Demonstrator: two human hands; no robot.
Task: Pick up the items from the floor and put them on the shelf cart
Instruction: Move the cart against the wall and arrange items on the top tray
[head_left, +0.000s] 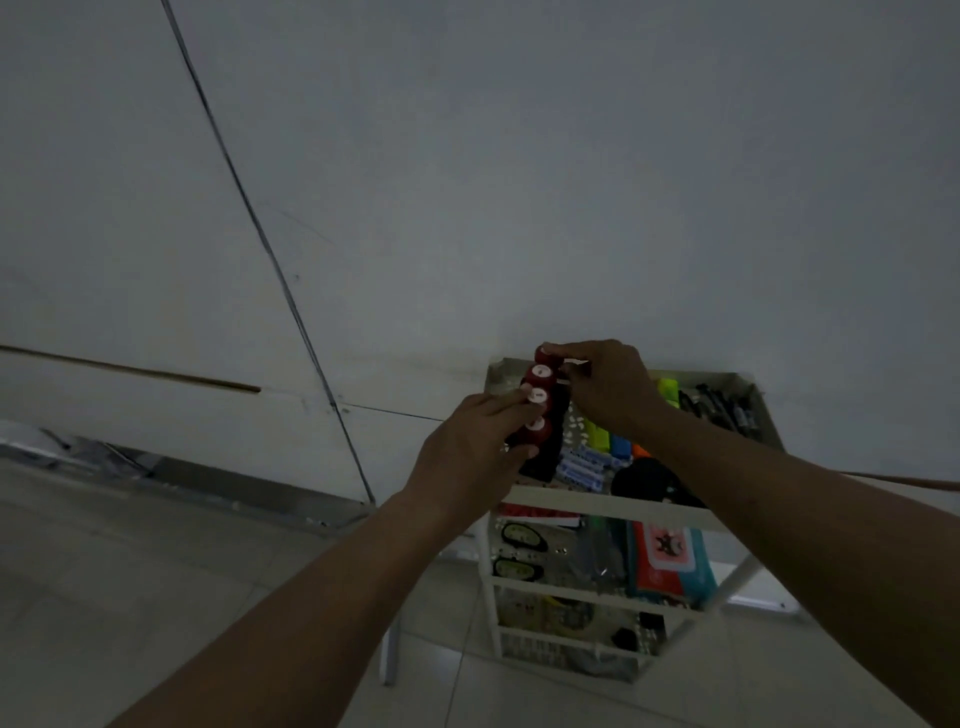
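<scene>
A white shelf cart (597, 503) with several tiers stands against the wall at lower right. Both hands hold a strip of several small red bottles with white caps (540, 400) over the left end of the cart's top tray. My left hand (475, 447) grips the strip's lower end. My right hand (608, 387) pinches its upper end. A black backing lies behind the bottles.
The top tray holds batteries (582, 467), green, blue and orange highlighters (610, 441), black markers (722, 408) and a round black object (649, 483). Lower tiers carry black clips (522, 538) and a red-and-teal pack (670, 564). Pale wall behind; tiled floor at left.
</scene>
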